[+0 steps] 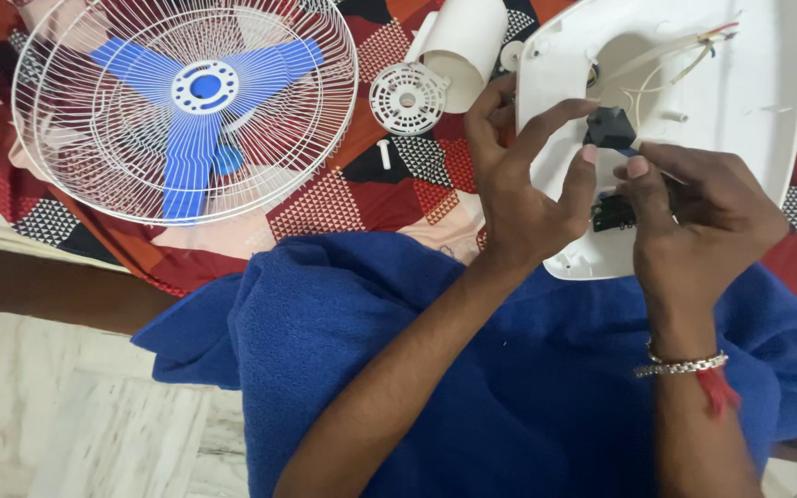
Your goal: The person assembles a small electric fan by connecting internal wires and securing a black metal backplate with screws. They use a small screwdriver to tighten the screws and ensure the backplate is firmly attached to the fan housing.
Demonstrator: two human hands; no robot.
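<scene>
Taking the white fan base housing (749, 138) as my landmark, I read the view from left to right. Far left of it lies a white wire fan guard (184, 109) with blue blades (186, 120) behind it, flat on a patterned bedspread (389, 198). Nearer the housing sit a small round white vented cap (407, 98), a white screw (384, 153) and a white tube (465, 41).

At the housing's left edge, my left hand (518, 189) arches over its open underside. Its thumb and forefinger are closed in a pinch on a small black switch block (610, 128), which sits just above the centre of the opening. My right hand (703, 221) comes in from the lower right, its fingers (638, 168) closed and touching the block's underside, on something thin and blue that I cannot identify.

Thin coloured wires (694, 51) run up and right from the block. A second dark part (612, 214) below is mostly hidden by my hands. A blue towel (509, 387) covers my lap.
</scene>
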